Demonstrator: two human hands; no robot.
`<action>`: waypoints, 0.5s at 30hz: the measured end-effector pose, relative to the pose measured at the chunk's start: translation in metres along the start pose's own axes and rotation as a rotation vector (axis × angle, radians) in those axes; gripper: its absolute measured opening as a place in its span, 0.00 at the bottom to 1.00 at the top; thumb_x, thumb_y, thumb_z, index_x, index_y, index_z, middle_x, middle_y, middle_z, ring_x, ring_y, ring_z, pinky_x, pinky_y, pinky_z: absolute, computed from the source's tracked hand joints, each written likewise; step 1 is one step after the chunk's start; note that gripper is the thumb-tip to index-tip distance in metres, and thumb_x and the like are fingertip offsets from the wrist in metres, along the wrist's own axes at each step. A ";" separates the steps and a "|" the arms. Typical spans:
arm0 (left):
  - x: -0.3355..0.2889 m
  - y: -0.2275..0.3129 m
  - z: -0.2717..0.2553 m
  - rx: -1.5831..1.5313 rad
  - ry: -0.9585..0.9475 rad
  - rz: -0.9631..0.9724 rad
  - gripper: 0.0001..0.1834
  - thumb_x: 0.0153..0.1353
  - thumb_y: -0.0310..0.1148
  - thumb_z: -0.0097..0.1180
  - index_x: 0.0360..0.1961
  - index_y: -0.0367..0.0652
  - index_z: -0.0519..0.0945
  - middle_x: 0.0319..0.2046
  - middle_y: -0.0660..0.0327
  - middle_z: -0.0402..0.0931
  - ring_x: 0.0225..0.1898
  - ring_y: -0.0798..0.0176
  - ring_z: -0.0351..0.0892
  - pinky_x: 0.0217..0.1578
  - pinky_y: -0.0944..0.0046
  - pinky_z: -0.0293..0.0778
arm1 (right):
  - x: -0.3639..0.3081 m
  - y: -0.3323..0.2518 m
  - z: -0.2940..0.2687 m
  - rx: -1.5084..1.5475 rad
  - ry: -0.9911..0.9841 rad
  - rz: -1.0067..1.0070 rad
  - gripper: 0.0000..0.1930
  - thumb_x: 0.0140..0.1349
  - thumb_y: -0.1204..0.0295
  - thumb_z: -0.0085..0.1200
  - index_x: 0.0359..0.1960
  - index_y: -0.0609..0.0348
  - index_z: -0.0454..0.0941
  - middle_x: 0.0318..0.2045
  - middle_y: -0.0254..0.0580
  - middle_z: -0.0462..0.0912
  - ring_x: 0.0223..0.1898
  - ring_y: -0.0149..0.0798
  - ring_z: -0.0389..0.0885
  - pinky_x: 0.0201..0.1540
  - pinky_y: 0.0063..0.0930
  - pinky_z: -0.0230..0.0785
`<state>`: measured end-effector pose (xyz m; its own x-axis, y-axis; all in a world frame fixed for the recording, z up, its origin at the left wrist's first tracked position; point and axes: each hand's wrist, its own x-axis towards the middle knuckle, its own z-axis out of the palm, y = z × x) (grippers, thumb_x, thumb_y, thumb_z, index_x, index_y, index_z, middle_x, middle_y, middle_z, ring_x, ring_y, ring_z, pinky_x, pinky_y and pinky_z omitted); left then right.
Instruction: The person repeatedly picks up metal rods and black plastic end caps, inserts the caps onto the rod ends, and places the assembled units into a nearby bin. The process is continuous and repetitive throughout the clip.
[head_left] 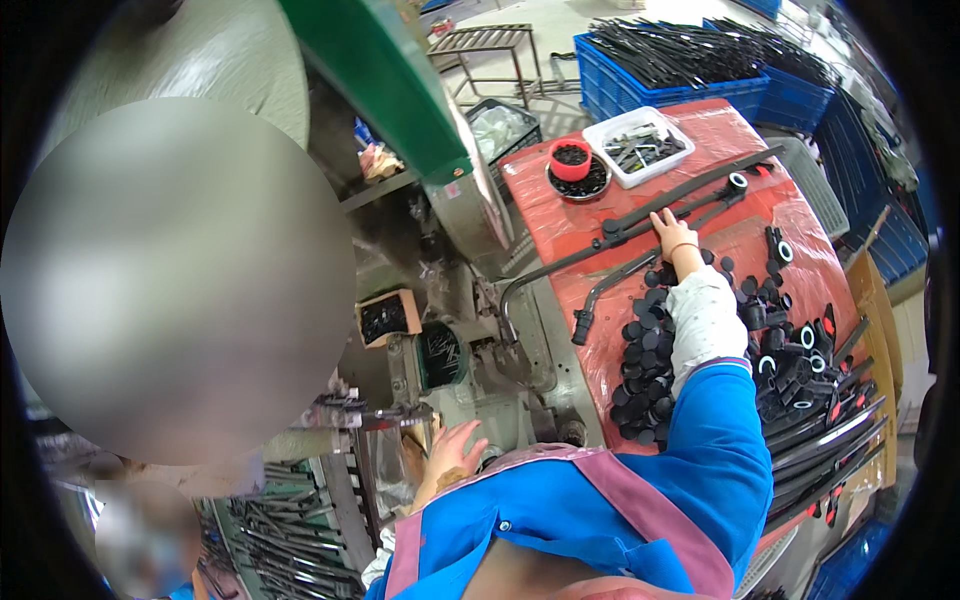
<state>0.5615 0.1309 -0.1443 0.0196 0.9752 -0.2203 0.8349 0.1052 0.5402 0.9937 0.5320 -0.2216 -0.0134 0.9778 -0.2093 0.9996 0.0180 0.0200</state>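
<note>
On the red-covered table (530, 170), a long black bent tube (560, 263) lies slantwise with a joint piece on it. A shorter black tube (625, 270), with a white-ringed fitting (737, 182) near its far end, lies beside it. My right hand (677, 235) reaches across the table, fingers spread and touching the tubes. Below that hand many round black caps (650, 365) are heaped, partly hidden by my sleeve. My left hand (455, 453) is open, fingers apart and holding nothing, low in front of my body beside the machine (530, 345).
A white tray of small parts (640, 150) and a red cup (570, 160) over a bowl stand at the table's far end. Black fittings (790, 370) and curved tubes (830, 450) pile at right. A green machine column (390, 90) rises ahead. Blue crates (665, 90) hold rods.
</note>
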 end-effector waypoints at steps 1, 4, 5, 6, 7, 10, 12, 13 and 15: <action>-0.007 -0.003 0.000 0.005 0.009 -0.021 0.24 0.61 0.44 0.57 0.54 0.42 0.77 0.54 0.48 0.76 0.58 0.43 0.71 0.63 0.47 0.60 | -0.010 -0.011 -0.013 -0.047 -0.070 0.007 0.49 0.50 0.73 0.65 0.72 0.28 0.50 0.74 0.35 0.47 0.66 0.51 0.63 0.58 0.60 0.64; -0.016 -0.029 0.009 -0.044 -0.006 0.027 0.24 0.61 0.44 0.57 0.54 0.41 0.77 0.52 0.48 0.77 0.56 0.43 0.73 0.61 0.47 0.61 | -0.034 -0.048 -0.037 -0.226 0.038 -0.094 0.38 0.53 0.67 0.62 0.67 0.33 0.61 0.70 0.43 0.55 0.65 0.53 0.64 0.56 0.60 0.64; -0.013 -0.037 0.009 -0.041 -0.047 0.029 0.24 0.61 0.45 0.56 0.54 0.41 0.77 0.51 0.49 0.78 0.55 0.45 0.74 0.60 0.47 0.62 | -0.035 -0.061 -0.044 -0.177 -0.012 -0.168 0.34 0.52 0.73 0.58 0.64 0.39 0.65 0.65 0.47 0.64 0.60 0.53 0.70 0.55 0.56 0.66; -0.012 -0.052 0.016 -0.022 -0.050 0.080 0.24 0.62 0.45 0.56 0.55 0.42 0.76 0.49 0.49 0.79 0.54 0.46 0.75 0.59 0.46 0.63 | -0.036 -0.077 -0.040 -0.064 0.139 -0.284 0.23 0.53 0.71 0.55 0.54 0.47 0.75 0.50 0.47 0.78 0.50 0.52 0.78 0.51 0.49 0.71; -0.012 -0.057 0.016 -0.008 -0.044 0.129 0.24 0.62 0.44 0.56 0.55 0.43 0.76 0.50 0.50 0.79 0.54 0.47 0.75 0.58 0.47 0.63 | -0.041 -0.096 -0.039 0.036 0.206 -0.431 0.18 0.54 0.71 0.54 0.50 0.50 0.78 0.44 0.48 0.80 0.46 0.53 0.79 0.48 0.47 0.73; -0.022 -0.072 0.006 -0.058 -0.012 0.173 0.26 0.60 0.44 0.58 0.57 0.44 0.74 0.50 0.50 0.79 0.55 0.48 0.75 0.61 0.43 0.59 | -0.081 -0.197 -0.049 0.308 0.258 -0.757 0.13 0.56 0.68 0.53 0.42 0.54 0.82 0.34 0.50 0.82 0.41 0.54 0.80 0.44 0.42 0.74; -0.028 -0.078 -0.006 -0.116 0.028 0.179 0.27 0.58 0.42 0.60 0.57 0.43 0.75 0.50 0.50 0.78 0.55 0.47 0.75 0.61 0.43 0.60 | -0.114 -0.269 -0.053 0.463 0.332 -0.938 0.10 0.56 0.65 0.54 0.33 0.56 0.82 0.30 0.45 0.83 0.38 0.53 0.81 0.41 0.43 0.75; -0.035 -0.084 -0.012 -0.150 0.048 0.177 0.26 0.57 0.41 0.60 0.56 0.43 0.75 0.50 0.49 0.79 0.55 0.47 0.75 0.60 0.45 0.61 | -0.131 -0.304 -0.052 0.504 0.427 -0.951 0.09 0.56 0.66 0.55 0.33 0.57 0.82 0.29 0.45 0.82 0.37 0.51 0.81 0.40 0.41 0.75; -0.051 -0.088 -0.036 -0.162 0.121 0.179 0.24 0.57 0.39 0.62 0.53 0.40 0.77 0.47 0.48 0.79 0.51 0.44 0.77 0.53 0.50 0.69 | -0.136 -0.360 -0.040 0.482 0.490 -0.940 0.09 0.56 0.66 0.55 0.32 0.58 0.81 0.29 0.46 0.82 0.36 0.52 0.81 0.39 0.42 0.74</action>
<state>0.4673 0.0787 -0.1507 0.0850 0.9963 -0.0154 0.7250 -0.0512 0.6869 0.6352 0.4007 -0.1609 -0.6564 0.5994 0.4581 0.4949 0.8004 -0.3382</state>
